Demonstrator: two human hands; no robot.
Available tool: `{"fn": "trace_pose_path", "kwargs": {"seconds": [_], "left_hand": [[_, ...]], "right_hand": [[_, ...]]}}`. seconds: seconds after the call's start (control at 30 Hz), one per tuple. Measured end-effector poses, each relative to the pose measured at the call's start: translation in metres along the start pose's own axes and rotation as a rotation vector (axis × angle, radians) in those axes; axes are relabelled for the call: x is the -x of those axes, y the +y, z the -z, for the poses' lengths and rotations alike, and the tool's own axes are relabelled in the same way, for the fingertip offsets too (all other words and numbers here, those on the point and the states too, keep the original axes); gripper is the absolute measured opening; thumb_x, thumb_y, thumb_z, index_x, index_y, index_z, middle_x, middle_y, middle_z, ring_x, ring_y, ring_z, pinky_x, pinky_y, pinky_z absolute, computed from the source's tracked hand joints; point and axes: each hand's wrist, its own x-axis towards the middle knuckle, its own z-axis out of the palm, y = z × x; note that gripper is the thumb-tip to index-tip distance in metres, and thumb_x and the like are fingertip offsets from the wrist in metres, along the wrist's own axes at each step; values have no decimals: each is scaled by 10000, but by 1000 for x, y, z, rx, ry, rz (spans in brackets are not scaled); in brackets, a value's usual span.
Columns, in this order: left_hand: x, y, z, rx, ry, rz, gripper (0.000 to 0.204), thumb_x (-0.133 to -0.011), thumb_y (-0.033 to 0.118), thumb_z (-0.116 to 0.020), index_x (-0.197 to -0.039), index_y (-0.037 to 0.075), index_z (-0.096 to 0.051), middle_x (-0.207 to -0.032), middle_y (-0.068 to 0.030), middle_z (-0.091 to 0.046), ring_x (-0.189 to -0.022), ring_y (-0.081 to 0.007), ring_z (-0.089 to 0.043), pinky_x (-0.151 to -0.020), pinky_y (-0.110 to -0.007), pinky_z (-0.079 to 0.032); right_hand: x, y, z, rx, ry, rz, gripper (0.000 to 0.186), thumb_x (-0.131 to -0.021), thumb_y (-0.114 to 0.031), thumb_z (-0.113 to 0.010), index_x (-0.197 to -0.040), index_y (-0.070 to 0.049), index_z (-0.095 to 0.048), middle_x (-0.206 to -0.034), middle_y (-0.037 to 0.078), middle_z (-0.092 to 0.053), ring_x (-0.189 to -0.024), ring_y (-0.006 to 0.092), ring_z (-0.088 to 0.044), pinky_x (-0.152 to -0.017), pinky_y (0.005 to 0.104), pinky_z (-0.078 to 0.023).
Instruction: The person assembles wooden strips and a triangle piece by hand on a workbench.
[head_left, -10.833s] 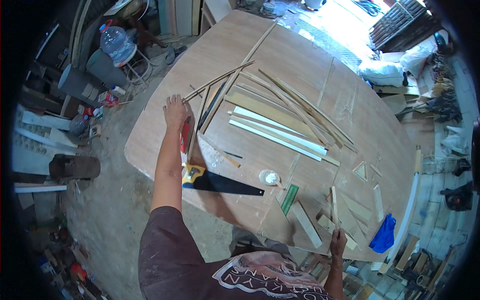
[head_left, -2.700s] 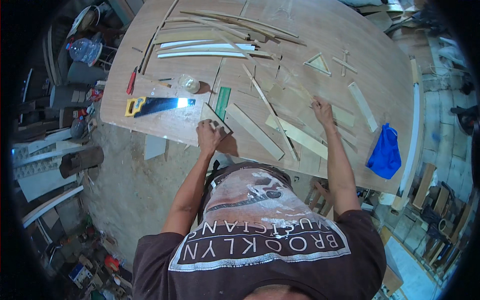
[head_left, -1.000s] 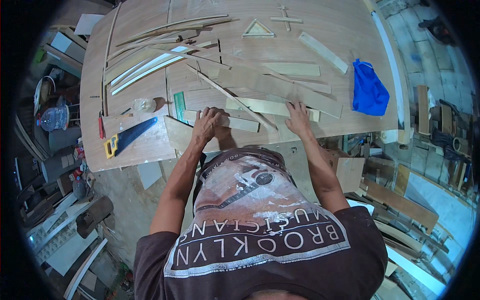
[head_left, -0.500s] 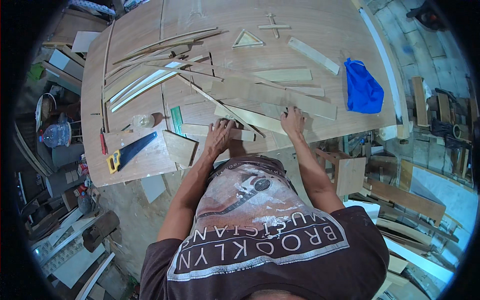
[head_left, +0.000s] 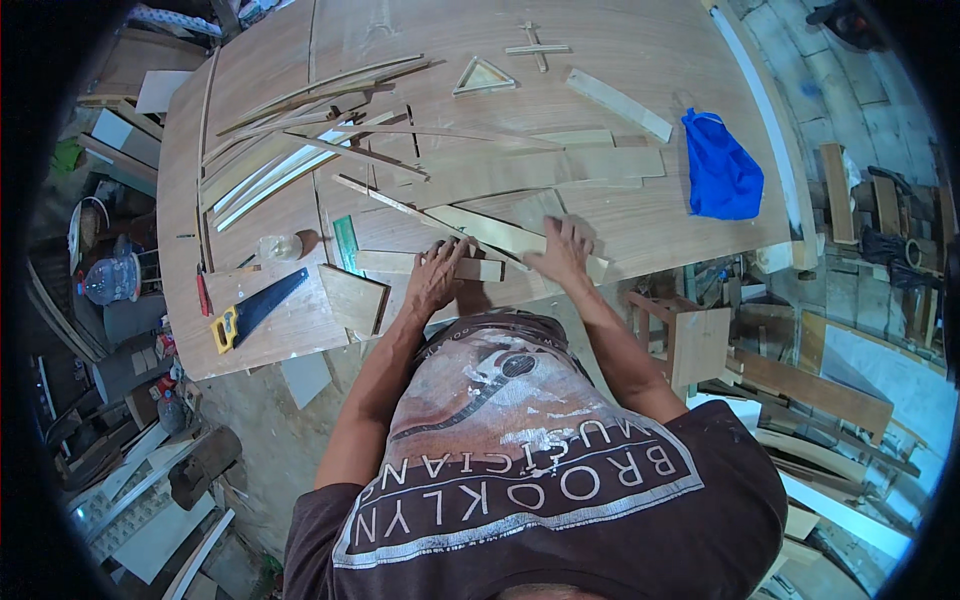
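Observation:
My left hand lies over a short, narrow wooden board near the table's front edge, its fingers bent over the far side. Just beyond those fingertips ends a thin wooden strip, which slants across the table. My right hand, slightly blurred, is over the right part of a light, slanting board with its fingers apart. A pale, flat piece lies beyond that hand. Farther off is a wide, thin board, and a long narrow strip runs along its far side.
A handsaw, a wood block, a green flat piece and a clear jar are at left. Thin strips are piled beyond. A wooden triangle, a wooden cross and a blue bag lie farther away.
The wide board has turned and shifted away from me. My right hand has come left and nearer, onto the slanting board. The thin strip lies at a flatter angle; my left hand has barely moved.

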Motion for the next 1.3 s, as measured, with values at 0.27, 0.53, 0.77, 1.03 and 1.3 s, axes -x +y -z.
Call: {"fn": "trace_pose_path", "kwargs": {"seconds": [0.27,0.53,0.77,1.03,1.3], "left_hand": [[-9,6,17,32,-56,-11,750,-796,199,-656,-1451,163,-291,-1458,-66,-380,-1379,-315,-282,-1026,-548,-348],[-9,4,13,61,13,5,745,-790,139,-621,-1455,134,-285,-1479,-85,-355,-1394,-318,-258,-1065,-519,-328],[4,-7,15,134,65,82,703,-778,157,-634,-1413,107,-337,-1469,-89,-362,-1381,-318,-284,-1063,-481,-347],[8,-15,13,80,17,72,519,-793,145,-616,-1290,130,-469,-1389,-56,-430,-1330,-282,-359,-1010,-469,-387],[15,-33,-14,-31,172,42,459,-781,125,-608,-1227,151,-500,-1306,-43,-488,-1261,-253,-420,-993,-463,-380]], "right_hand": [[-2,35,-7,-37,-5,307,579,-664,-221,-749,-1189,-83,-548,-1125,144,-503,-1142,306,-453,-934,508,-311],[-74,44,70,15,-170,440,550,-631,-197,-725,-1156,-93,-598,-1141,118,-550,-1114,279,-522,-964,455,-339],[-111,54,107,48,-111,513,567,-618,-166,-714,-1174,-106,-623,-1122,117,-572,-1103,277,-535,-947,421,-353],[-139,67,105,-11,-210,508,569,-613,-164,-724,-1170,-97,-627,-1157,117,-584,-1134,296,-533,-993,429,-341],[-140,82,103,-82,-300,452,571,-649,-192,-728,-1199,-94,-610,-1174,125,-584,-1140,317,-528,-997,444,-352]]}}
